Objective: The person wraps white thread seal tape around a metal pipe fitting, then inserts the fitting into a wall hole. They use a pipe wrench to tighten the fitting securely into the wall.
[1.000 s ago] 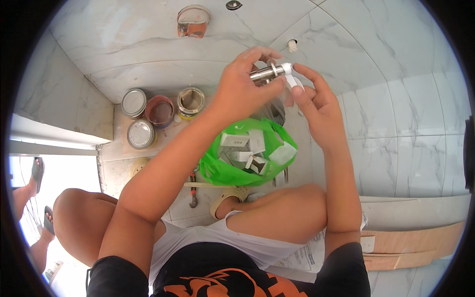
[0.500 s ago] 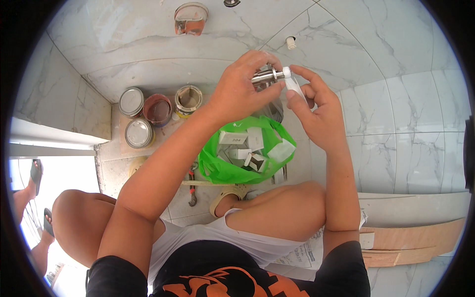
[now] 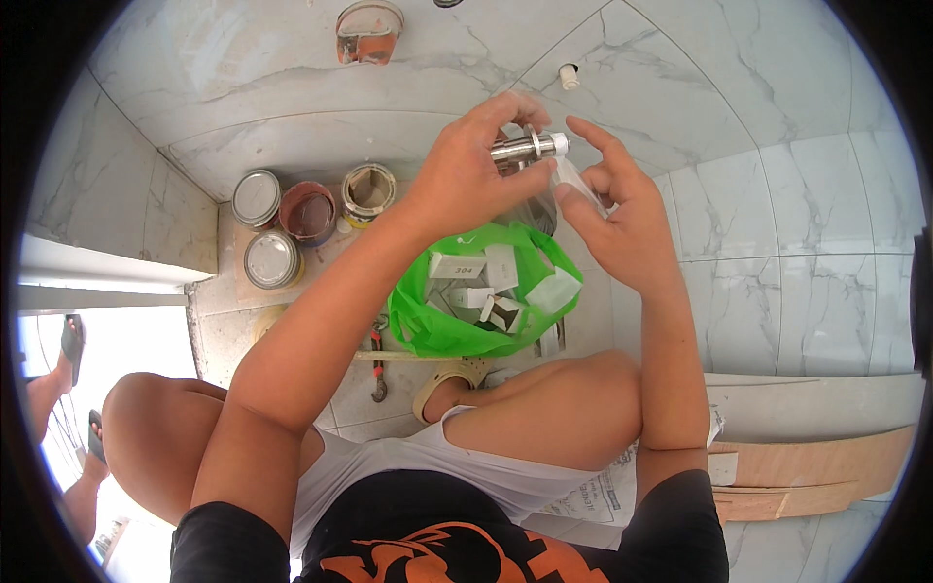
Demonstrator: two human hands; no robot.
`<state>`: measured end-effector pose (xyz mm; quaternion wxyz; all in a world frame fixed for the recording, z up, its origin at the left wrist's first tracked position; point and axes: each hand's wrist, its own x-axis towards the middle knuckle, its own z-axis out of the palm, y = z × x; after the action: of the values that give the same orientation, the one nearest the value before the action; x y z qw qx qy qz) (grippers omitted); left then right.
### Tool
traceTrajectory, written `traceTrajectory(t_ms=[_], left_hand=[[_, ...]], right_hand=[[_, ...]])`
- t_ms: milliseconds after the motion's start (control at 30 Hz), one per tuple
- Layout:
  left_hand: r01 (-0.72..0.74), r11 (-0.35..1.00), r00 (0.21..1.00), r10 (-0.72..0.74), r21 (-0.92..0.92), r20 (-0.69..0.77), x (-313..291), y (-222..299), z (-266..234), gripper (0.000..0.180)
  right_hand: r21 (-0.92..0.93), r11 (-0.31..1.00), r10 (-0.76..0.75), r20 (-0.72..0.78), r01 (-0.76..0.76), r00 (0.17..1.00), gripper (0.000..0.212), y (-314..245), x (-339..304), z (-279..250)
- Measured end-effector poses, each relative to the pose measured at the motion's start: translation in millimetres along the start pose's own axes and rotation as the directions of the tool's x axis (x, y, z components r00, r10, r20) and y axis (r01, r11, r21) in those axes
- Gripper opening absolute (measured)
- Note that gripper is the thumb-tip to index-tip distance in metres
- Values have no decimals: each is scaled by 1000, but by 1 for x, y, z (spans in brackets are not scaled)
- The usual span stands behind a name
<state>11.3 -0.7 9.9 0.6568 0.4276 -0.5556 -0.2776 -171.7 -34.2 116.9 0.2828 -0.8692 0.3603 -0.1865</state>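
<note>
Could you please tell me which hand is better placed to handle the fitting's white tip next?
Probably the right hand: its extended index finger is close to the white tip, and it holds a white strip beside that end. The left hand is occupied gripping the metal fitting.

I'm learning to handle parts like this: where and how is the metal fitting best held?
Probably grip the metal fitting by its bare cylindrical body, coming from the left as the left hand does: the round barrel suits a wrapping grip, and its white-covered end points right, toward the right hand and white strip.
</note>
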Motion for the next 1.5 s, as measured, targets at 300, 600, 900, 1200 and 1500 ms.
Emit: traceTrajectory(t_ms=[300,600,900,1200,1500], left_hand=[[-132,988,991,133,80,1,2,-6,0,27],[60,997,998,-61,-48,-13,6,-4,-7,42],[-75,988,983,50,136,179,1,5,-1,45],[-52,995,966,73,-90,248,-8,10,6,48],[220,868,951,-89,-444,297,0,6,-7,48]], right_hand=[[-24,999,39,23,-38,999,59,-2,1,-1],[280,960,-3,59,-13,998,59,-4,-1,-14],[459,887,-18,-60,44,998,58,-2,3,-11],[394,883,329,-136,-253,935,58,10,14,-6],[376,926,33,-24,-21,999,47,10,3,-15]])
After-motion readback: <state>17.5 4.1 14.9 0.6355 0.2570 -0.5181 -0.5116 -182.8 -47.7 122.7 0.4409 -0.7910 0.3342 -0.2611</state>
